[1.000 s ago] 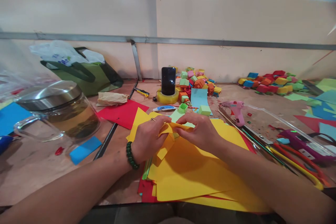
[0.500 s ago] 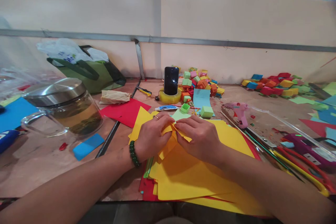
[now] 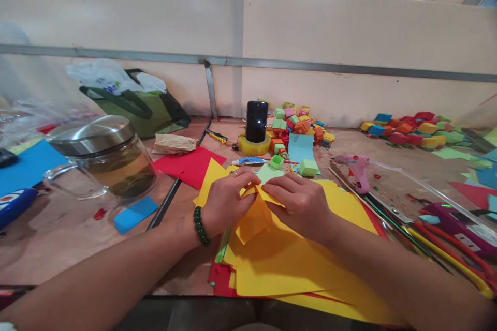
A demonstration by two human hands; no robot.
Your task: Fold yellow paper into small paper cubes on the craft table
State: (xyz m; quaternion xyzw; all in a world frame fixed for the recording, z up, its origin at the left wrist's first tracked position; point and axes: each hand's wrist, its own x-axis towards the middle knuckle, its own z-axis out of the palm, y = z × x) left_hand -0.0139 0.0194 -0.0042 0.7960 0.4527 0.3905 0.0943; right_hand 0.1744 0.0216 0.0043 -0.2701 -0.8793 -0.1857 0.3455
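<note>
A folded piece of yellow paper (image 3: 253, 220) is pinched between both hands above a stack of yellow sheets (image 3: 295, 264). My left hand (image 3: 230, 197), with a ring and a green bead bracelet, grips its left side with the fingertips. On the right side, my right hand (image 3: 301, 201) holds the paper between thumb and fingers. The fingertips of the two hands nearly meet, and they hide part of the folds. Just beyond them are a small open green paper box (image 3: 276, 162) and a closed light green cube (image 3: 308, 168).
A glass teapot (image 3: 124, 165) and a blue paper block (image 3: 135, 214) are at left. A phone (image 3: 257, 121) stands in a tape roll, beside piled paper cubes (image 3: 301, 127). At right lie a pink glue gun (image 3: 359, 170), scissors (image 3: 450, 253) and a purple power strip (image 3: 462, 225).
The whole view has shifted slightly, so things appear a little farther right. My right fingers have flattened over the paper, and more of its folded lower part shows between the hands.
</note>
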